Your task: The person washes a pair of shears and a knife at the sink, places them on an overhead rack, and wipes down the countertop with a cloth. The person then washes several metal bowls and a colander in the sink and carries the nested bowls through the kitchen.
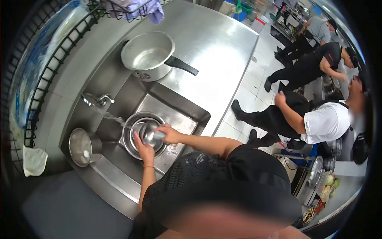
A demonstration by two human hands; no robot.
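My left hand (pixel 145 151) is at the near-left edge of a small shiny metal bowl (pixel 149 130), its fingers along the rim and closed on it. My right hand (pixel 171 134) is closed around a small greyish thing (pixel 159 135), pressed against the bowl's right side; its kind is not clear. Both hands are over a larger round metal basin (pixel 128 144) in the sink (pixel 183 115). A stream of water (pixel 113 116) pours from the tap (pixel 104 99) into the basin's far left side. What lies under the small bowl is partly hidden.
A pressure cooker pot (pixel 149 51) with a black handle stands on the steel counter (pixel 215 51) beyond the sink. A metal pot (pixel 80 147) lies tilted at the left ledge. A wire rack (pixel 51 67) hangs at left. Several people (pixel 326 119) stand at right.
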